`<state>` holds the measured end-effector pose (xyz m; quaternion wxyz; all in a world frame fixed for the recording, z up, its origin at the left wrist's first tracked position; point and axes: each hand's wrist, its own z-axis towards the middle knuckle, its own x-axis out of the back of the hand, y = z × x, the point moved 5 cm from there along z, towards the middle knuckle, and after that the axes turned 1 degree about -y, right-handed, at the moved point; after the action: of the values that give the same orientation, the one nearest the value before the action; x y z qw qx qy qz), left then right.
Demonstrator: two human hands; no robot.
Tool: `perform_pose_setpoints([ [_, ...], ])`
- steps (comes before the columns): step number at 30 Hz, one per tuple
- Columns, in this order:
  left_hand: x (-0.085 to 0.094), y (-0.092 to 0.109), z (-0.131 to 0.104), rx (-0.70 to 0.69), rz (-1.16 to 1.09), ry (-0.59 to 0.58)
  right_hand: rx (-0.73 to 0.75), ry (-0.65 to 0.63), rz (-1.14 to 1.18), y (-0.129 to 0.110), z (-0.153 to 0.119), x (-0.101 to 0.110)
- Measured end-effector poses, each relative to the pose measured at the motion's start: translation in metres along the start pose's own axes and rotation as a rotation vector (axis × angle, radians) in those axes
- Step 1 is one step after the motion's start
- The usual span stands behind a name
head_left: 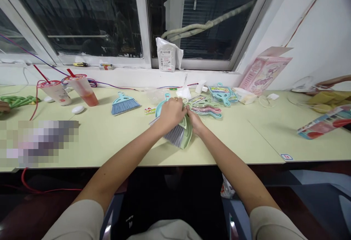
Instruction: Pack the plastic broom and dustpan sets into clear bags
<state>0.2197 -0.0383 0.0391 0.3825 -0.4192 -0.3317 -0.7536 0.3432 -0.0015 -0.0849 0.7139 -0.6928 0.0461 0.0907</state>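
Observation:
A small green dustpan and a green hand brush with grey bristles hang together, bristles down, just above the table. My left hand is closed around the upper part of the brush near the handle ends. Fingers of my right hand pinch the dustpan's handle from the right side; the exact grip is partly hidden. Behind my left hand lies a light blue dustpan. Further left, a blue hand brush rests on the table.
Wrapped brush-and-dustpan sets and a blue set lie behind my right hand. Two drink cups stand at left near a white mouse-like object. A pink box leans at the back right. Another person's hand shows far right.

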Motion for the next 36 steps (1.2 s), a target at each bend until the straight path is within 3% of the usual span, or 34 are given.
perform_pose_setpoints([
  [4, -0.032, 0.016, 0.009, -0.092, 0.012, 0.061, -0.082, 0.067, 0.189, -0.001, -0.003, -0.002],
  [7, -0.044, 0.008, 0.008, -0.081, -0.024, 0.141, -0.074, -0.031, 0.180, -0.006, -0.006, -0.007],
  [10, -0.050, -0.002, 0.006, -0.052, -0.168, 0.147, -0.027, -0.111, 0.125, -0.013, -0.012, -0.008],
  [15, -0.048, -0.027, 0.014, -0.027, -0.478, 0.026, -0.007, -0.207, 0.019, -0.022, -0.019, -0.009],
  [19, -0.047, -0.049, 0.019, -0.078, -0.663, -0.264, -0.048, -0.238, -0.077, -0.023, -0.022, -0.012],
  [21, -0.045, -0.055, 0.015, -0.119, -0.689, -0.352, -0.039, -0.255, -0.109, -0.024, -0.023, -0.014],
  [29, -0.046, -0.058, 0.000, 0.011, -0.953, -0.342, 0.017, -0.257, -0.202, -0.030, -0.027, -0.020],
  [36, -0.051, -0.061, -0.002, 0.122, -0.973, -0.254, -0.005, -0.286, -0.234, -0.030, -0.029, -0.024],
])
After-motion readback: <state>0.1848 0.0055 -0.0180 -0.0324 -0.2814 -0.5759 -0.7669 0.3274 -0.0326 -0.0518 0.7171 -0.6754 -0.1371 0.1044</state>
